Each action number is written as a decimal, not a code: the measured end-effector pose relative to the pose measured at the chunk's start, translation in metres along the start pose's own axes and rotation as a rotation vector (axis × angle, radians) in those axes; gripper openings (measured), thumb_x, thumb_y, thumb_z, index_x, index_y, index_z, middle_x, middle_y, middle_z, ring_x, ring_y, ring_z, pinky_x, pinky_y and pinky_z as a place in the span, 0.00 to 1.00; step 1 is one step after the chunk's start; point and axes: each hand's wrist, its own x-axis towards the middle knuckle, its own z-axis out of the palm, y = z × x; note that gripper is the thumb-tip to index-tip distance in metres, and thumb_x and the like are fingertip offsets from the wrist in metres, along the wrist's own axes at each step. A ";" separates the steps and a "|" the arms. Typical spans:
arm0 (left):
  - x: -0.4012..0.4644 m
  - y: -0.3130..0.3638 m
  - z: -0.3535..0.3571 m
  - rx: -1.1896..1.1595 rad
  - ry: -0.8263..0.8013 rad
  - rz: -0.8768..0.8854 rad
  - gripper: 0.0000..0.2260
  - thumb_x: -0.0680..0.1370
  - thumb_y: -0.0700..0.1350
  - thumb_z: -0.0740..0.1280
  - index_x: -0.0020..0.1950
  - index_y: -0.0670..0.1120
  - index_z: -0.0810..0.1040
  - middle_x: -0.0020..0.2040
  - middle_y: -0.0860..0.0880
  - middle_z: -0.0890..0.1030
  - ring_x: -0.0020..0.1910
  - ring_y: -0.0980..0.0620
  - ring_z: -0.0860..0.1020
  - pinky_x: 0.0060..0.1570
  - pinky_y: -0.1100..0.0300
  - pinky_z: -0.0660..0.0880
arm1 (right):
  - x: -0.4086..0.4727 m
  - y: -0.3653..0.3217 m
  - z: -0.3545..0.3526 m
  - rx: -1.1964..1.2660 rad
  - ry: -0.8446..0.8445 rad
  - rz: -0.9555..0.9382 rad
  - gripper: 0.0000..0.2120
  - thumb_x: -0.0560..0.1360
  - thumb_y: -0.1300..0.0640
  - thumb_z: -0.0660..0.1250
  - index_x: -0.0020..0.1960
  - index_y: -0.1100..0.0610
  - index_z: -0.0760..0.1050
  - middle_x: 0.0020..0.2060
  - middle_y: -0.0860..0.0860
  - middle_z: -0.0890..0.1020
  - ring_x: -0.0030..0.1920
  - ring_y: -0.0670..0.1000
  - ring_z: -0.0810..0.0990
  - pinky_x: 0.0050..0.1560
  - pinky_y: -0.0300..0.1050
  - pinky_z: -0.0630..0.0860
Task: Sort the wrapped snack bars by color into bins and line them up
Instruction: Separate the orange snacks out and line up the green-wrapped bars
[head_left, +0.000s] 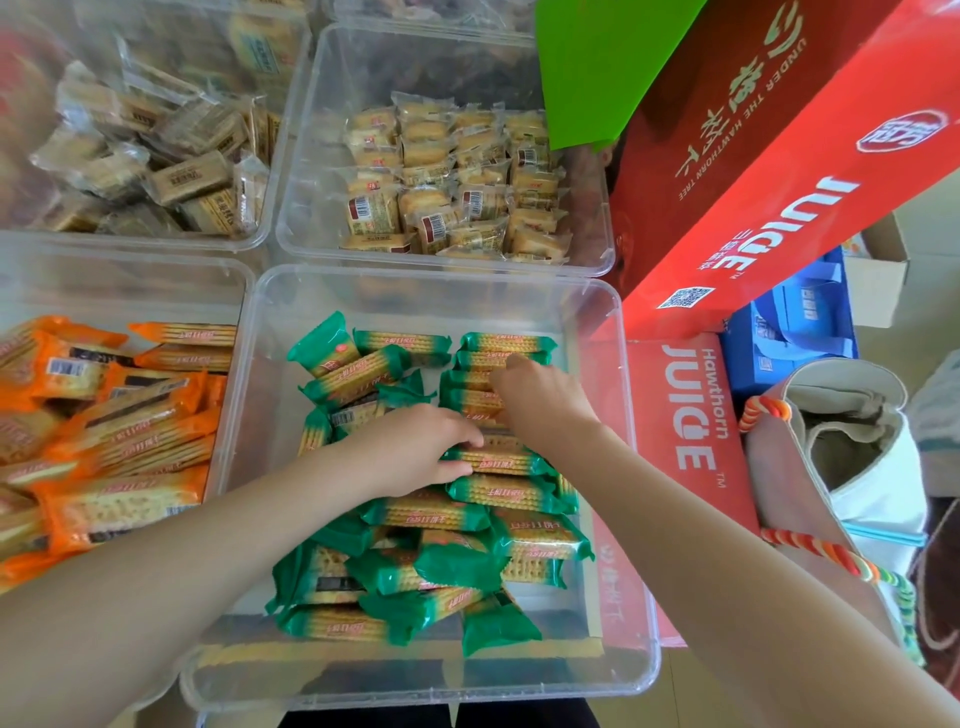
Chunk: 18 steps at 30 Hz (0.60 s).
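Observation:
A clear plastic bin (608, 332) in front of me holds several green-wrapped snack bars. Some form a neat column (506, 343) along its right side; others lie in a loose heap (415, 577) near the front. My left hand (415, 447) pinches the left end of a green bar (498, 460) in that column. My right hand (540, 389) reaches down onto the stacked bars just behind it, fingers curled over them. A second clear bin (228, 270) on the left holds several orange-wrapped bars (119, 415), partly lined up.
Two more clear bins at the back hold tan wrapped biscuits (156, 156) and pale wrapped cakes (452, 176). Red juice cartons (779, 171) and a green sheet (597, 62) crowd the right. A white tote bag (852, 447) and blue boxes (795, 332) stand further right.

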 end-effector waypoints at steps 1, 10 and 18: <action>0.000 0.000 0.000 0.046 0.025 0.017 0.18 0.80 0.51 0.59 0.69 0.51 0.69 0.66 0.53 0.74 0.54 0.52 0.77 0.49 0.61 0.74 | 0.001 0.002 -0.001 0.080 -0.005 0.022 0.11 0.76 0.61 0.65 0.58 0.59 0.73 0.53 0.55 0.73 0.52 0.59 0.78 0.44 0.49 0.74; 0.020 -0.007 -0.003 0.257 0.204 0.012 0.14 0.80 0.50 0.57 0.63 0.47 0.72 0.47 0.50 0.79 0.37 0.54 0.75 0.30 0.61 0.70 | -0.044 0.014 -0.012 0.308 0.054 0.159 0.10 0.75 0.69 0.58 0.51 0.61 0.75 0.46 0.56 0.80 0.43 0.58 0.79 0.45 0.50 0.78; 0.020 -0.014 -0.007 0.211 0.333 0.021 0.16 0.81 0.50 0.57 0.67 0.48 0.70 0.63 0.51 0.75 0.42 0.51 0.77 0.34 0.62 0.67 | -0.043 -0.009 0.018 0.271 -0.270 0.147 0.10 0.75 0.69 0.55 0.45 0.58 0.71 0.46 0.56 0.78 0.47 0.58 0.78 0.36 0.42 0.69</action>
